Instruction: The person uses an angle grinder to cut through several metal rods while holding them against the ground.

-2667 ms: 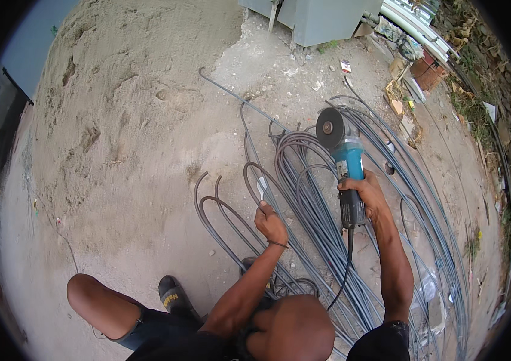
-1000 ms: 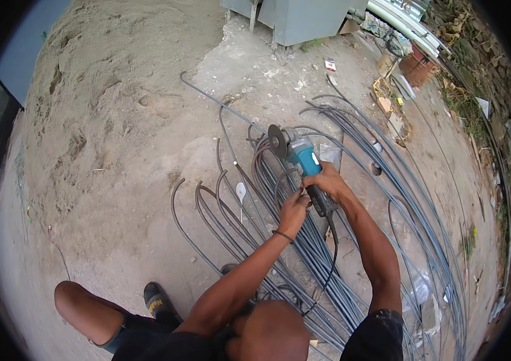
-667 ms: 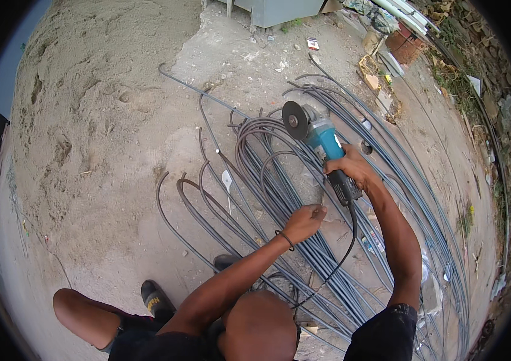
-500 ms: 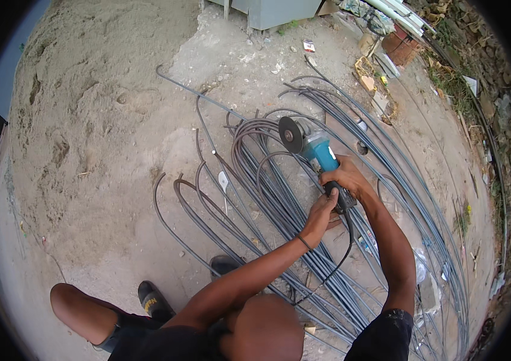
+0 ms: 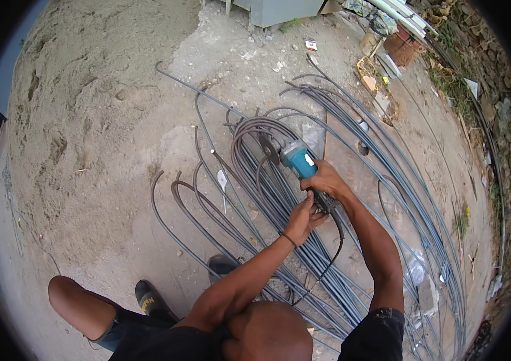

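Observation:
An angle grinder (image 5: 297, 159) with a teal body and a thin dark cutting disc (image 5: 269, 149) is held over the bent ends of a bundle of steel rebar (image 5: 254, 125). My right hand (image 5: 326, 179) is wrapped round its body behind the teal housing. Lower down, my left hand (image 5: 303, 218) grips the dark rear end, its fingers partly hidden. The disc is seen almost edge-on, close to the curved bars; I cannot tell whether it touches them. A black power cord (image 5: 338, 245) hangs from the tool's rear across the bars.
More long rebar (image 5: 400, 174) lies to the right, with looped bar ends (image 5: 177, 183) on the left. Sand (image 5: 87, 90) covers the left ground. A grey metal box (image 5: 282, 12) stands at the far side, near litter and a brick-red container (image 5: 403, 47). My boots (image 5: 154, 299) are among the near bars.
Both hands have brought the grinder left and slightly down. Its disc has turned from facing me to nearly edge-on beside the bent bars.

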The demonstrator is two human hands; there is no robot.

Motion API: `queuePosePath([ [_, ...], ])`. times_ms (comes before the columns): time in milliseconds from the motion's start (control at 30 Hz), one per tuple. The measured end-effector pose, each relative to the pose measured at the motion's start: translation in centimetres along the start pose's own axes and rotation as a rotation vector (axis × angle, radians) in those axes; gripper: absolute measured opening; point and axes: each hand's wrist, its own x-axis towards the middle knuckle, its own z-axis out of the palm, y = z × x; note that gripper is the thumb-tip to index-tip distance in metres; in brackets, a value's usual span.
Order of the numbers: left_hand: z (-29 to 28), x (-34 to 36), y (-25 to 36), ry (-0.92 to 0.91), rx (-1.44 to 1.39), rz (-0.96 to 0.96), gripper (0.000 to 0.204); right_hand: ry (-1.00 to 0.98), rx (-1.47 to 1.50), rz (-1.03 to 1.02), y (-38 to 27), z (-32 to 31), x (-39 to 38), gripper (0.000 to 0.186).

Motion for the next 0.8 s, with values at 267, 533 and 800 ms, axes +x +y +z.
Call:
queuePosePath([
  [267,-0.6,0.2,-0.3,0.019,-0.067,0.011,0.054,-0.026,-0.008,-0.002,-0.5,0.5,-0.1,0.059],
  [533,-0.6,0.3,-0.3,0.018,-0.069,0.007,0.049,-0.028,-0.025,0.022,-0.5,0.4,0.1,0.059],
  [800,-0.4,0.3,-0.2,0.035,-0.077,-0.004,0.048,-0.037,-0.043,0.021,-0.3,0.3,0.5,0.058],
])
